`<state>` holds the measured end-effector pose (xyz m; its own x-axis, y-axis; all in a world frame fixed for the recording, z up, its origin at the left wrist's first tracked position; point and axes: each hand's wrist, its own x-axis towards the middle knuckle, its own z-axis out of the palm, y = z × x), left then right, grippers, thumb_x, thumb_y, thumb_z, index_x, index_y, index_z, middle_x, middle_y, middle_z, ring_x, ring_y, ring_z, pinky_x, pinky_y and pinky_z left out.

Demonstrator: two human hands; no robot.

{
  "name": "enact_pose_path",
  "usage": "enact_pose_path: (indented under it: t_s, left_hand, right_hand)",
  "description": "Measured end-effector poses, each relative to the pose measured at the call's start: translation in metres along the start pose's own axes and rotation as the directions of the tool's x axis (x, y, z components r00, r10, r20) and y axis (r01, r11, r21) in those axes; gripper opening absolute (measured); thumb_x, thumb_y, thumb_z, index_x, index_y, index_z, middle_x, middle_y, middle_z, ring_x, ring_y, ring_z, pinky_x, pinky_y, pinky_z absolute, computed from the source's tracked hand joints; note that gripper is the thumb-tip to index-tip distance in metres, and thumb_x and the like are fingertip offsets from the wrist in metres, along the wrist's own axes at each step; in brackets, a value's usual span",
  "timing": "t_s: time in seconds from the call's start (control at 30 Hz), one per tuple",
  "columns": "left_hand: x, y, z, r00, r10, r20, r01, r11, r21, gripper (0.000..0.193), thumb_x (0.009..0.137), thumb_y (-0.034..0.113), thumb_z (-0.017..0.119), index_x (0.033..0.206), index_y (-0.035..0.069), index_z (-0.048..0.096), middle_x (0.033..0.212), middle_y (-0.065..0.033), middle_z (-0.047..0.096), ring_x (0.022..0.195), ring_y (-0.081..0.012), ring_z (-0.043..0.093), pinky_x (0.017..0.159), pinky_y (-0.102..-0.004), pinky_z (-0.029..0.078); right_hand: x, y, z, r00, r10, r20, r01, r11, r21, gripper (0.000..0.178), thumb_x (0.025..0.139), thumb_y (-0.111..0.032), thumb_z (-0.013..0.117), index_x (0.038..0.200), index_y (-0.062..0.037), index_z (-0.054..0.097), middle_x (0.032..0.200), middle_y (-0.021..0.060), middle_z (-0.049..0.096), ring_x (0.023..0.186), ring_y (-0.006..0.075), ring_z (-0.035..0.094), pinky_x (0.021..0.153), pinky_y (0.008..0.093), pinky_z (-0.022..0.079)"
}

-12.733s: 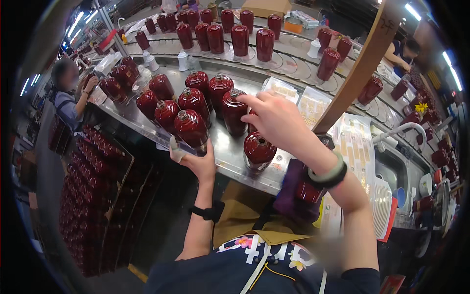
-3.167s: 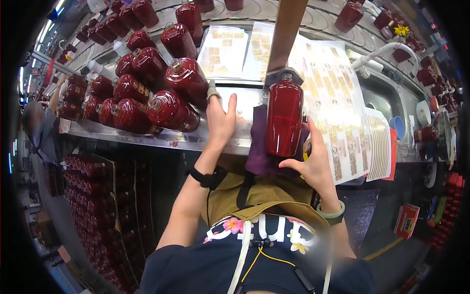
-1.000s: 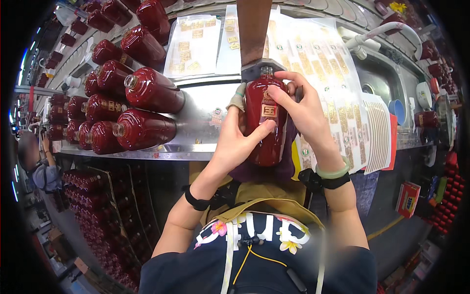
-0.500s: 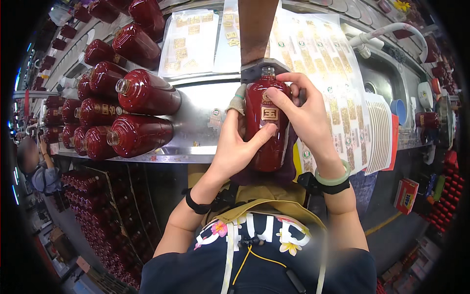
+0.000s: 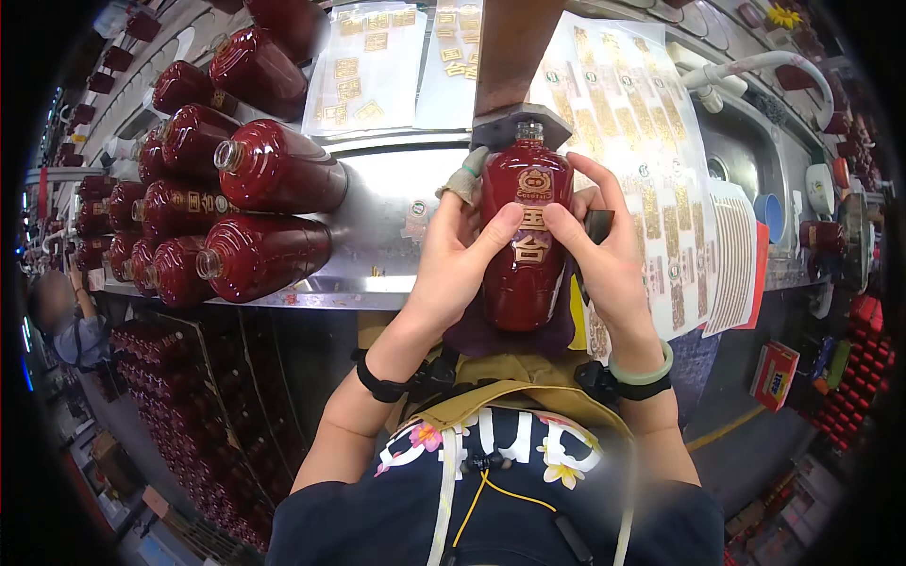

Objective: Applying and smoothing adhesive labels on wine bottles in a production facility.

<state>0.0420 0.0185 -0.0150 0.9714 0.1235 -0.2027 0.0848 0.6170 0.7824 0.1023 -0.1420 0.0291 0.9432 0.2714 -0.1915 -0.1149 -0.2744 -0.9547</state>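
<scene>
A dark red glass bottle [image 5: 522, 297] with a bare glass neck lies between my hands, neck pointing away from me. A raised gold emblem and gold characters run down its front. My left hand [image 5: 451, 259] is wrapped round its left side, a grey cloth cover [image 5: 462, 179] on one fingertip. My right hand [image 5: 609, 255] grips the right side. Both thumbs press side by side on the upper gold character, partly hiding it. Something small and dark shows by my right fingers; I cannot make it out. The bottle's neck end meets a dark angled rest [image 5: 557, 127].
Several red bottles [image 5: 274, 170] stand on the metal bench [image 5: 377, 208] at left. Sheets of gold stickers [image 5: 363, 71] lie behind, and long sticker sheets [image 5: 623, 113] at right beside a sink [image 5: 746, 141]. A brown post [image 5: 514, 52] rises ahead. Crated bottles [image 5: 179, 415] fill the lower left.
My right hand has slid down from near the neck, its thumb moving from the emblem to the upper character. My left thumb has moved up beside it, uncovering the lower gold character.
</scene>
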Motion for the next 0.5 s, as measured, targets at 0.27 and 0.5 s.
enact_pose_path:
  t_s: [0.27, 0.5]
  left_hand:
    - [-0.0005, -0.0033, -0.0011, 1.000, 0.001, -0.008, -0.001, 1.000, -0.011, 0.075, 0.102, 0.017, 0.068, 0.160, -0.004, 0.025, 0.155, -0.0174, 0.045, 0.141, -0.0231, 0.047, 0.118, -0.0384, 0.039]
    - [0.0008, -0.0041, -0.0009, 1.000, 0.006, -0.004, -0.006, 1.000, -0.028, 0.071, 0.104, 0.016, 0.065, 0.159, -0.004, 0.026, 0.155, -0.0170, 0.045, 0.141, -0.0226, 0.047, 0.118, -0.0382, 0.039]
  right_hand:
    - [-0.0008, 0.0008, -0.0005, 1.000, 0.004, 0.010, -0.004, 1.000, 0.015, 0.062, 0.089, -0.021, 0.083, 0.142, -0.0032, 0.055, 0.086, -0.0054, 0.045, 0.078, 0.0052, 0.043, 0.073, 0.0209, 0.037]
    - [-0.0009, 0.0020, -0.0007, 1.000, -0.022, 0.008, 0.022, 1.000, 0.003, 0.061, 0.090, -0.018, 0.082, 0.143, -0.0033, 0.054, 0.086, -0.0058, 0.045, 0.079, 0.0042, 0.042, 0.073, 0.0195, 0.036]
